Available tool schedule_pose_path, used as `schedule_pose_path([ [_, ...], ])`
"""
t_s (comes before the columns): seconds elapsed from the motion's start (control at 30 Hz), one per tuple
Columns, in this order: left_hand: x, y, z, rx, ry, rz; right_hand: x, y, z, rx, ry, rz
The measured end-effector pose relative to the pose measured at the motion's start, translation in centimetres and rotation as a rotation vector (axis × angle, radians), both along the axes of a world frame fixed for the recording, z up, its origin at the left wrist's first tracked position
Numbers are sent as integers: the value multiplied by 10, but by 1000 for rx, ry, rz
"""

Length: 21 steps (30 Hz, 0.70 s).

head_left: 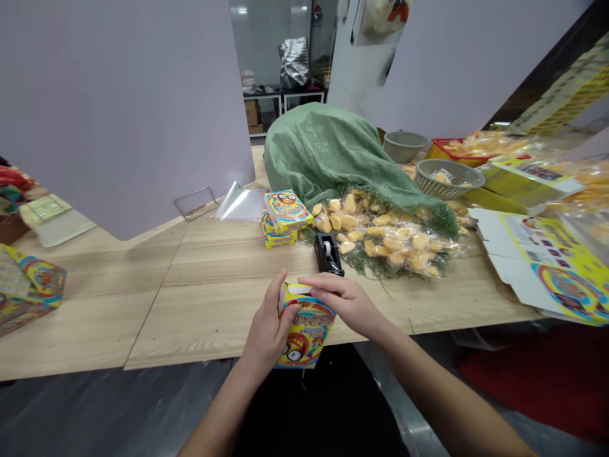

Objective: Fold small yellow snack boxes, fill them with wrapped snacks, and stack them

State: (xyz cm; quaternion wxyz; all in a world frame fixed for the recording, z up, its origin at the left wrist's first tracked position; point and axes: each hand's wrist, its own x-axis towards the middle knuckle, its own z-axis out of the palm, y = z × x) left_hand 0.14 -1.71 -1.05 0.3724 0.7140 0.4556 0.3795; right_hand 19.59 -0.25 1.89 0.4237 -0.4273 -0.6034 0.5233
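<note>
My left hand (267, 333) curls around an upright printed cardboard box (307, 336), its long axis running down from my fingers; my right hand (343, 304), nearer the top, lies with fingers pressed together across the top flap (297, 289).

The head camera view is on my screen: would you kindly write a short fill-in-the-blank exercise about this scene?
The left hand grips a printed yellow carton, while the right hand lies across its ____.
The tape dispenser on the wooden table is ____.
In the head view, the stack of printed boxes stands to the ____ of the tape dispenser.
The crumpled cloth sack beyond them is ____.

Missing words: top; black; left; green.
</note>
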Motion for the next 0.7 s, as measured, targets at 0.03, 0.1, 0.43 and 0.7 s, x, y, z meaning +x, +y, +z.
schedule_pose_path([
  [0.03,0,-1,0,29,15,-5,0,-1,-1,33,1,-1],
  [0.1,1,-2,-1,71,29,-21,3,-2,-3,40,36,42],
  [0.43,-2,-8,7,20,28,-52,8,-9,-8,148,-20,41],
  [0.7,3,-6,5,-47,-18,-80,9,-11,-17,153,-5,41],
])
